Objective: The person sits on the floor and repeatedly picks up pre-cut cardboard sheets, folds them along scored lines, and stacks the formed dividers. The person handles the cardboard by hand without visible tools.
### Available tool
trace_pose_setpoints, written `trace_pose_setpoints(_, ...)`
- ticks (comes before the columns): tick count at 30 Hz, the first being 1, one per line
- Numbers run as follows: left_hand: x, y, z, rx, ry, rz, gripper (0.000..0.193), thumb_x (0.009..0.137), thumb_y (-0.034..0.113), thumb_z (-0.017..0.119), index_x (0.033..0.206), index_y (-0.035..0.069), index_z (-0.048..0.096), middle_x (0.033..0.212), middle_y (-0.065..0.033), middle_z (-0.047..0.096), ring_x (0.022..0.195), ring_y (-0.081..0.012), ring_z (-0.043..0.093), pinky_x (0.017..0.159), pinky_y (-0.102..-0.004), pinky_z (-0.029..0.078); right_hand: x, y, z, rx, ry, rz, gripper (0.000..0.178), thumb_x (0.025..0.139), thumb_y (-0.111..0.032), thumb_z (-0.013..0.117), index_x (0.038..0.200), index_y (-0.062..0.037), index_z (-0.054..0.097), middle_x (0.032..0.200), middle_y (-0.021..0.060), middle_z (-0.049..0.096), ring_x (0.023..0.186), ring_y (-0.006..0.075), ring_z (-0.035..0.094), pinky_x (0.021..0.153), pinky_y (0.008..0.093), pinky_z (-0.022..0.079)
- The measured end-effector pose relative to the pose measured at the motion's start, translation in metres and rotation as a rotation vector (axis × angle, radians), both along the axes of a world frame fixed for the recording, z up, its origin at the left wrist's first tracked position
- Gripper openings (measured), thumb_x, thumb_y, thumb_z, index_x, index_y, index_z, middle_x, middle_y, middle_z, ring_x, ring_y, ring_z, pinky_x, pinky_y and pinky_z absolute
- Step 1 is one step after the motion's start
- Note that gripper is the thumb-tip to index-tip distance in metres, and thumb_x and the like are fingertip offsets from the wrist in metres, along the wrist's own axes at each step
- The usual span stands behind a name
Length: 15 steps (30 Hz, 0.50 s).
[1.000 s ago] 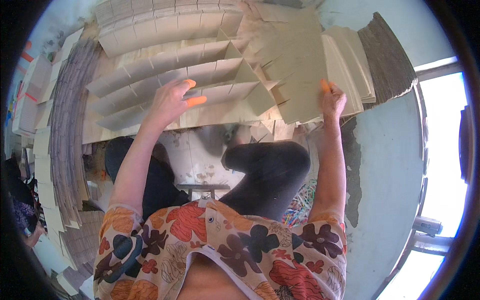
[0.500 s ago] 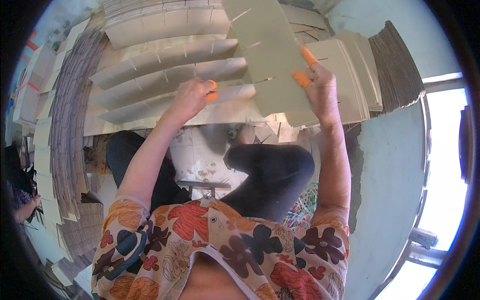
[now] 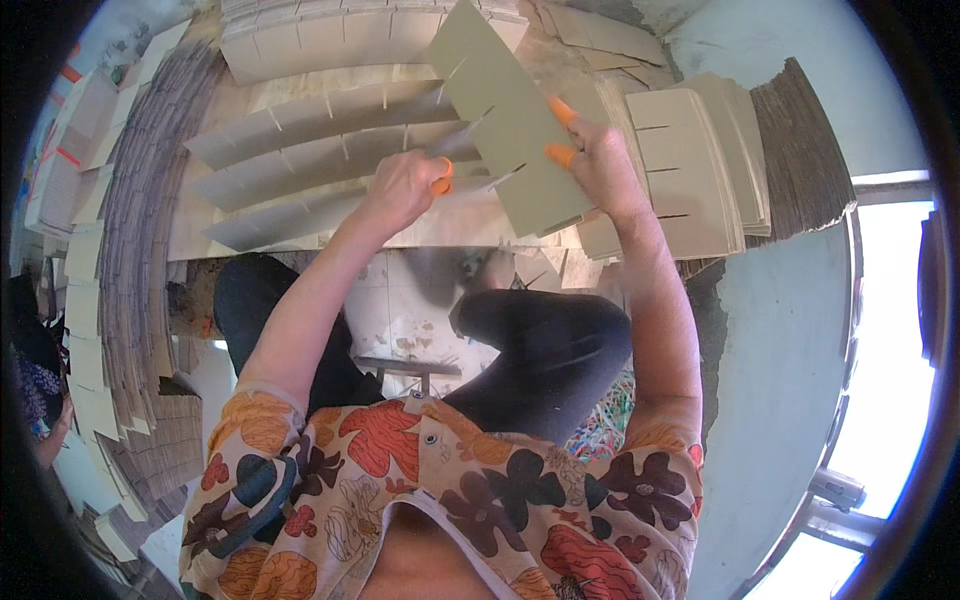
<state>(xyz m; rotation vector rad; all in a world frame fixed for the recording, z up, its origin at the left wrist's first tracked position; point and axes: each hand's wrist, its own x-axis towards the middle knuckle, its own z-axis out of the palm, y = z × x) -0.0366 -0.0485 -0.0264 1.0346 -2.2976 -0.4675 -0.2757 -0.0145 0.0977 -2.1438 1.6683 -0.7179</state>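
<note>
Both hands are at work over the table [image 3: 255, 100]: the right hand [image 3: 585, 150] pinches the right-hand long edge of a slotted cardboard panel [image 3: 505, 135], while the left hand [image 3: 410, 185] has thumb and forefinger pressed together at the nearest of three cardboard strips [image 3: 300, 215]; whether cardboard sits between those fingertips I cannot tell. Held above the table's middle, the panel is tilted, its long axis running from the far left down to the near right, its slots opening toward the strips. It is flat, stiff-looking and grey-tan, with narrow straight cuts. Its slotted edge overlaps the strips' right ends in view; I cannot tell whether any slot is engaged. The strips stand on edge, slightly bowed, running left to right with gaps between them. Beyond them, bare tabletop separates the farthest strip from a block of slotted cardboard [image 3: 330, 50]. Only a narrow margin lies between the nearest strip and the table's front edge. Just beside the right hand, a stack of slotted panels [image 3: 690, 185] limits the room.
</note>
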Motion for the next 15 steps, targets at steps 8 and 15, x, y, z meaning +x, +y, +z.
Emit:
trace_pose_setpoints(8,-0.003,-0.004,-0.001,0.014,0.077,-0.024,0.013,0.072,0.017,0.070,0.078,0.008,0.063,0.067,-0.0139,0.056,0.067,-0.0328,0.058,0.060,-0.0439,0.046,0.004,-0.030,-0.022,0.035,0.075,0.112,0.045,0.076,-0.001,0.065,0.120,0.0015,0.055,0.100,0.0216,0.064,0.090,0.0264,0.064,0.077,0.0327,0.049)
trace_pose_setpoints(15,-0.005,-0.007,-0.005,-0.015,0.058,0.013,0.014,0.072,0.018,0.071,0.079,0.008,0.064,0.068,-0.0137,0.057,0.068,-0.0334,0.059,0.060,-0.0443,0.046,0.014,-0.022,-0.047,0.069,0.215,0.085,0.035,0.074,-0.006,0.065,0.105,0.0049,0.054,0.087,0.0266,0.062,0.085,0.0419,0.060,0.073,0.0442,0.050)
